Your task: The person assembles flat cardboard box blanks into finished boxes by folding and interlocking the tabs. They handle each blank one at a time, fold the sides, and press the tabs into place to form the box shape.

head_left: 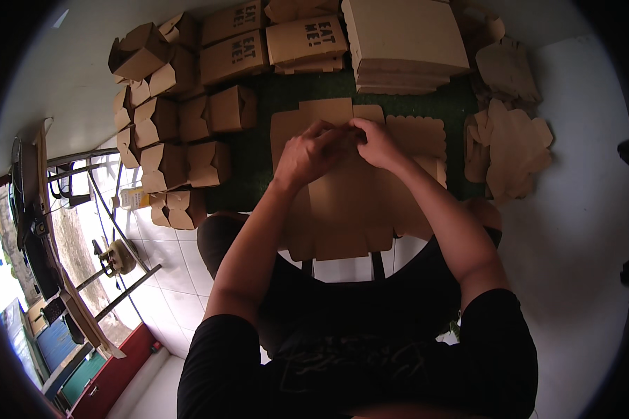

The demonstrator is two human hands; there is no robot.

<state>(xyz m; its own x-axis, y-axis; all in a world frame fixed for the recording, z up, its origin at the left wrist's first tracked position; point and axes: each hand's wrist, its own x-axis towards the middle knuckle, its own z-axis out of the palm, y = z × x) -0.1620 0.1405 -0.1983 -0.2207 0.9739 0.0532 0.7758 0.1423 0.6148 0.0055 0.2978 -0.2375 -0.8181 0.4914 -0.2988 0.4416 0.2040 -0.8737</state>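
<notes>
A flat brown cardboard box blank (342, 202) with cut flaps lies before me, its near end reaching over my lap. Above its far part, my left hand (306, 153) and my right hand (379, 145) meet fingertip to fingertip. Both are closed, with fingers curled in a pinch. Whatever sits between the fingertips is hidden or too small to make out. Right of my right hand, another piece of cardboard with a scalloped edge (419, 133) lies beside the blank.
Folded small boxes (157, 122) stand grouped at the left of the green tabletop (258, 150). Larger closed boxes (306, 42) with dark print and a tall stack of flat cardboard (409, 42) line the back. Loose cut cardboard (517, 153) lies at the right, near the white wall (573, 181).
</notes>
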